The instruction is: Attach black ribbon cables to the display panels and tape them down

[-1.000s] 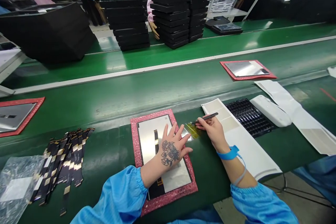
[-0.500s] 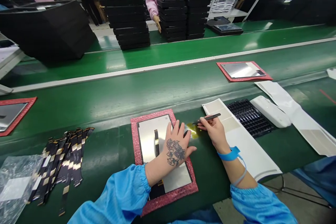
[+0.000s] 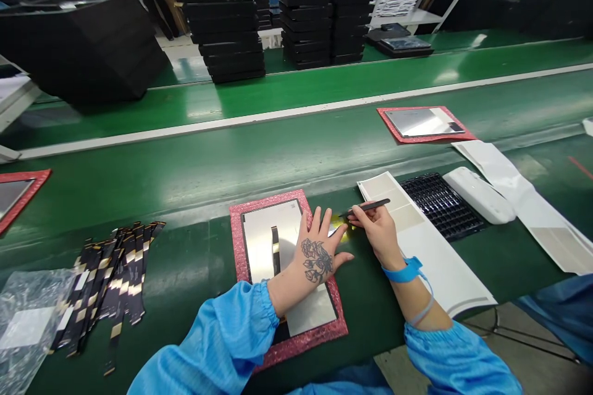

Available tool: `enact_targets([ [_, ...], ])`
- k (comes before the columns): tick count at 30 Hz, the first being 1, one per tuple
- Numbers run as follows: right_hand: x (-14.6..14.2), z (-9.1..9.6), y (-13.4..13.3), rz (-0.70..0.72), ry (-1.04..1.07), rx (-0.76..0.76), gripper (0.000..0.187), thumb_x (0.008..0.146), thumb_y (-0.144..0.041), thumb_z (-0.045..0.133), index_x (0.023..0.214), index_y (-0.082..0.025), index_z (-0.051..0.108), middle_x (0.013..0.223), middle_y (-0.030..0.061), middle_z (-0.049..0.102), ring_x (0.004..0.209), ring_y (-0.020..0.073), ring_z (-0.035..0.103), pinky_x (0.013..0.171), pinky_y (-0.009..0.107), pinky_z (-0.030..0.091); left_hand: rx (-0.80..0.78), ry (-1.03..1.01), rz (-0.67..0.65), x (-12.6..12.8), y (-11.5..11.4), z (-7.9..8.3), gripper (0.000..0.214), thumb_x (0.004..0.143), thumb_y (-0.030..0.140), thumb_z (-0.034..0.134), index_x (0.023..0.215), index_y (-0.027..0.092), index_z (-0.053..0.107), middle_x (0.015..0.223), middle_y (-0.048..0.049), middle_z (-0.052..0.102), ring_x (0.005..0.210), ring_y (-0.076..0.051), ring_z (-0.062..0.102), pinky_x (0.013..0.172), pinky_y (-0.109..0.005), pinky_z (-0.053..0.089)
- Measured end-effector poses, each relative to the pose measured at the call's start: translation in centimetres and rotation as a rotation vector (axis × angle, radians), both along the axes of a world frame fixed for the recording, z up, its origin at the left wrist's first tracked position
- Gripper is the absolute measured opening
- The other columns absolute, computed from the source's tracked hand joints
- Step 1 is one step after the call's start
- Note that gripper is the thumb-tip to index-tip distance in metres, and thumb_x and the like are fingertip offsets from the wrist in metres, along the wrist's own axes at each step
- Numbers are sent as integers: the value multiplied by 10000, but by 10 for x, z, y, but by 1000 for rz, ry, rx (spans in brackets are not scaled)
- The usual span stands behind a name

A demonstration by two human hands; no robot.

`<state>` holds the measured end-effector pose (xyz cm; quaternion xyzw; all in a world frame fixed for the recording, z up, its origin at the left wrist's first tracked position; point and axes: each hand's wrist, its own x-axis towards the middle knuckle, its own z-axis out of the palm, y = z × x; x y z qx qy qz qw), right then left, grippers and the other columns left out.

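My left hand, its fingers spread, lies over the right part of a silver display panel that rests on a pink padded sheet. A short dark flex cable lies on the panel, left of that hand. Beyond the sheet's right edge, my right hand is closed on black tweezers. The tweezer tips point left at a shiny yellow film on the table, close to my left fingertips. The hand and sleeve hide part of the panel.
Several flex cables lie in a pile at left beside a clear plastic bag. At right are a white sheet, a black tray and a white device. Another panel sits farther back. Black tray stacks stand across the line.
My left hand has slid slightly right toward the yellow film. My right hand has hardly moved. The other panels on the belt have shifted left. A co-worker's hand has risen above a stack.
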<state>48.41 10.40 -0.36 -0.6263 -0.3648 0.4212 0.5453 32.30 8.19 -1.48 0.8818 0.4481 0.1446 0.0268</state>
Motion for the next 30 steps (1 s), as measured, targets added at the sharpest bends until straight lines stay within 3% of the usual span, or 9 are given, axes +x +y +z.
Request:
enact_targets([
  [30,-3,2,1,-22,62,-14,551,509,-564,834,798,-175,571,696,3,685,608,138,666,548,231,572,-21,-2,-14,0,0,2,614,814,658,524,1305,291,541,1443,-151,437,1341,-385,368,1050,-626,295],
])
